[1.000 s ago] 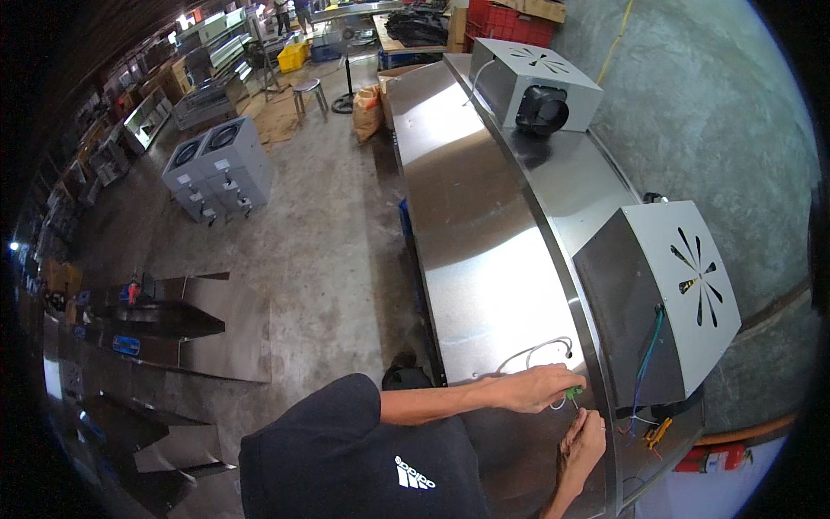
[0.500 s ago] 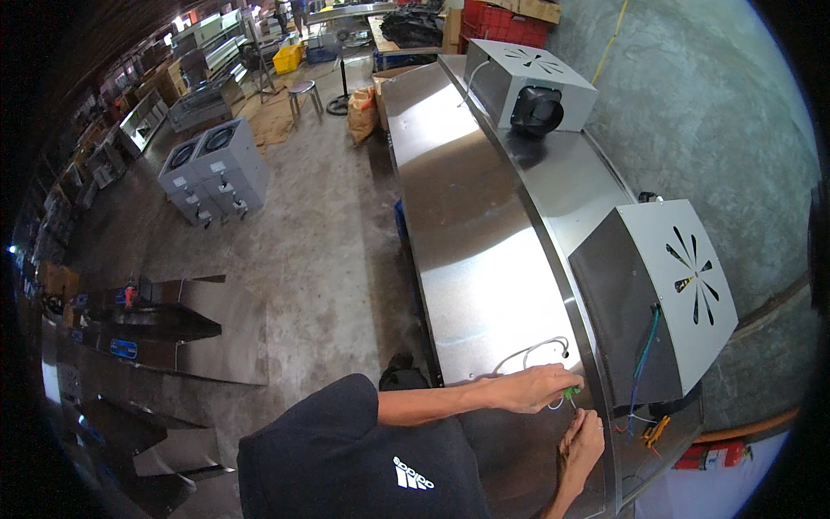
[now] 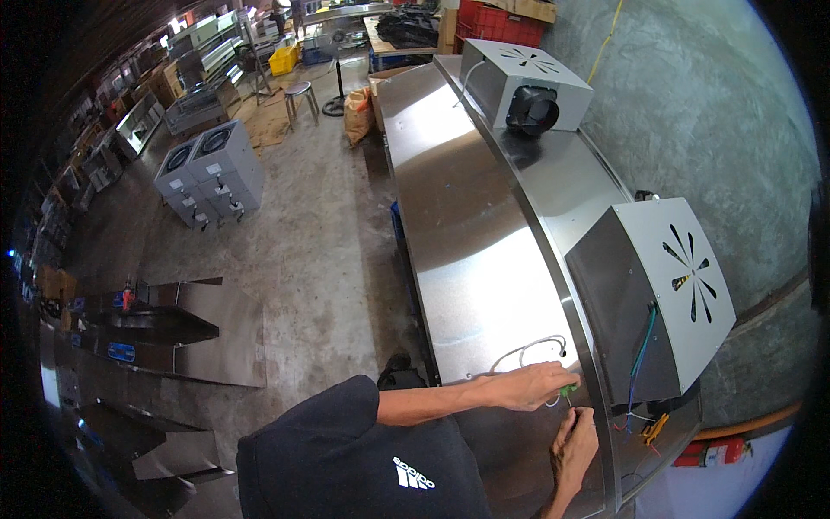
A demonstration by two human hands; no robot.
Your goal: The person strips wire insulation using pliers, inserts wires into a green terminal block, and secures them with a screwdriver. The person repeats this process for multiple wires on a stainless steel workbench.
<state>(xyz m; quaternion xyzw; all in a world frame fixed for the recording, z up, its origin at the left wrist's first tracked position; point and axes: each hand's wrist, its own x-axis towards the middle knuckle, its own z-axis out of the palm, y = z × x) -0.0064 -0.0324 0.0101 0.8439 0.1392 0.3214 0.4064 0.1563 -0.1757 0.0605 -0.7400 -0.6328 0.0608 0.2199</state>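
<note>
Over the near end of the steel hood panel, my left hand is closed on a small green piece, its exact kind too small to tell. Just below and to the right, my right hand pinches with thumb and forefinger at a thin shaft-like part that runs toward the green piece. The pinched end is hidden by the fingers. A grey cable comes out of a hole in the panel and loops beside my left hand.
A grey metal box with a slotted top and hanging wires stands at right; yellow-handled pliers lie beside it. Farther along sits another box with a black round outlet. Grey fan units stand on the floor at left.
Both hands stay close together at the green piece; my right hand has shifted slightly left. The whole view has moved a little.
</note>
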